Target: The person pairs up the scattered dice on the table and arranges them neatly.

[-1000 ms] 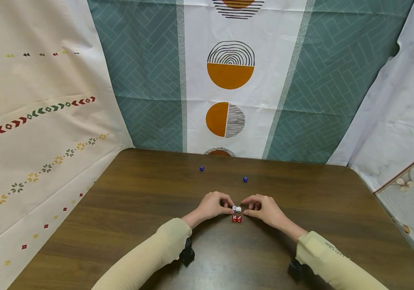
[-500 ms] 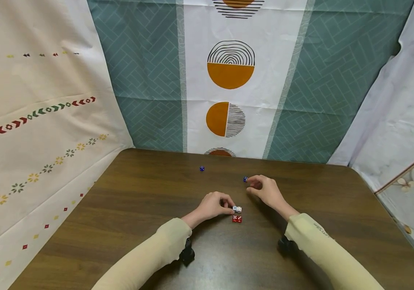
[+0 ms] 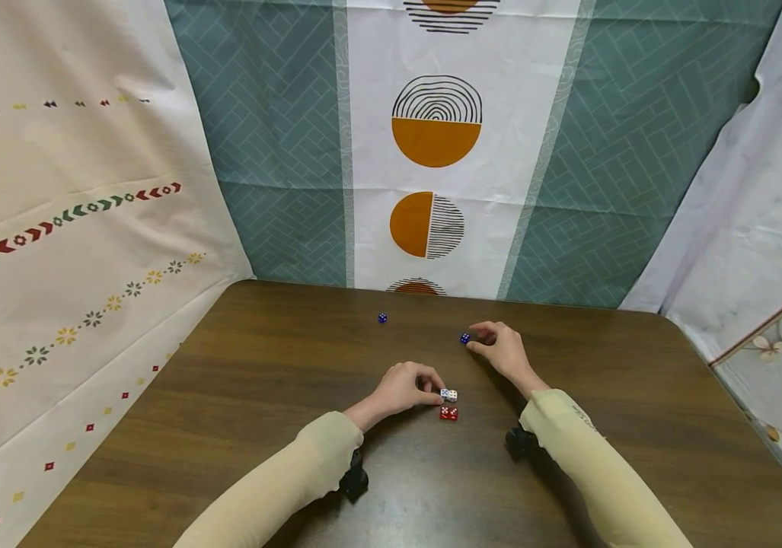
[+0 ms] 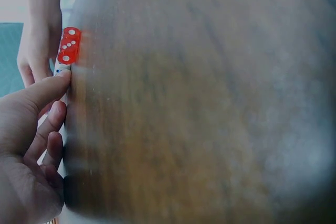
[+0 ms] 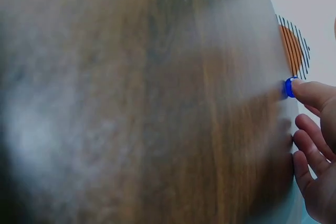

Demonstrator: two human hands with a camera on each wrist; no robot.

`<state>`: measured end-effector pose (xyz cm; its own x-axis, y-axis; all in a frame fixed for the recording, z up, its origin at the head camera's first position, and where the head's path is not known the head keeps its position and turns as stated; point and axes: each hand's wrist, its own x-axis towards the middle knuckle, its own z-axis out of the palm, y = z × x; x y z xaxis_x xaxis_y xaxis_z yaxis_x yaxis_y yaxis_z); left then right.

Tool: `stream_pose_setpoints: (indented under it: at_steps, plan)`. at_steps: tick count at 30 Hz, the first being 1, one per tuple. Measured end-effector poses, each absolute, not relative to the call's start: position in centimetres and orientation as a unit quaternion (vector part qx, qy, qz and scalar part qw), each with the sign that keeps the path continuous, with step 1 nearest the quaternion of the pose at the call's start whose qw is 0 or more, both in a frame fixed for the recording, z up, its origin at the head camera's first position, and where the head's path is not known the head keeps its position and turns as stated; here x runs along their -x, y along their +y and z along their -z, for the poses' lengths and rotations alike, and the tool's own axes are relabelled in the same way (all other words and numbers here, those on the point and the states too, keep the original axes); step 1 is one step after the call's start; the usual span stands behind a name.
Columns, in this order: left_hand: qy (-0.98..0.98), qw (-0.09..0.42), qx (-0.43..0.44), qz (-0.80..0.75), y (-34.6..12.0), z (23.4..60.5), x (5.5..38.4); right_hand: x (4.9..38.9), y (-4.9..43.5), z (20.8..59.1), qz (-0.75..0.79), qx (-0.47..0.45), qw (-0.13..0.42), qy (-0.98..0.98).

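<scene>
Two white dice (image 3: 448, 396) sit side by side on the wooden table. My left hand (image 3: 406, 388) pinches the left one, thumb in front and index finger behind; the thumb tip shows against white in the left wrist view. Just nearer the body lie two red dice (image 3: 448, 413), side by side. Farther back, my right hand (image 3: 504, 352) reaches to a blue die (image 3: 464, 339), thumb and index finger parted around its right side. In the right wrist view the thumb tip overlaps this blue die (image 5: 290, 87); the index finger is mostly hidden there.
A second blue die (image 3: 382, 318) lies near the back edge of the table (image 3: 260, 365), left of the right hand. Patterned cloths (image 3: 288, 144) hang behind and at both sides. Dark wrist cameras (image 3: 354, 476) sit under both sleeves.
My right hand has left the right side of the white dice and moved back to the nearer blue die. The left hand stays at the white dice.
</scene>
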<state>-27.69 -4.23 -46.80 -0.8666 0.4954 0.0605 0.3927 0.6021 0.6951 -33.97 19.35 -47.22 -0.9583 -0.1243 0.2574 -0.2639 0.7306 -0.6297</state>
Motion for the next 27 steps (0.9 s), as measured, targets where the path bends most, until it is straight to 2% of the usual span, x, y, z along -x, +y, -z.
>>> stream_pose_setpoints:
  at_steps: [27]
  plan:
    - [0.893,0.066,-0.254,-0.365,-4.3,46.9,27.7,33.5,18.3,47.3,-0.357,-0.071,0.081,-0.928]
